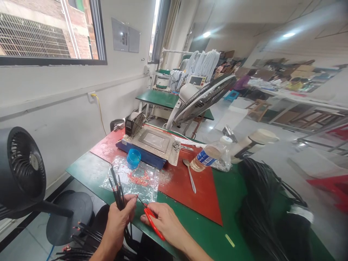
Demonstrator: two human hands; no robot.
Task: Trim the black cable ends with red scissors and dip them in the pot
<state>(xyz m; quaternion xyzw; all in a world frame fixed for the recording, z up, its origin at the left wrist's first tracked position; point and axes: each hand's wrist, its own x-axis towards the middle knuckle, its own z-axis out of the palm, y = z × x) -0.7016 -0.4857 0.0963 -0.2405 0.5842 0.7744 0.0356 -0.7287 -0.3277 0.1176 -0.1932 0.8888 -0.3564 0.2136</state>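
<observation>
Both hands [119,217] [165,221] curled, w/ wires [116,186], tweezers [152,221]

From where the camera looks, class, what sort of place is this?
Probably a small cable-assembly workshop: the left hand grips a bundle of black wires, a flat metal heating machine sits on the green workbench, white cable bundles hang behind.

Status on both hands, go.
Left hand grips black cable bundle. Right hand grips red tweezers at the cable ends. Plastic bag lies just beyond.

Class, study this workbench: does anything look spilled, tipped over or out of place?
Yes. A plastic bottle lies on its side on the red mat. Small red bits are scattered loose over a clear plastic bag near the blue cup.
</observation>
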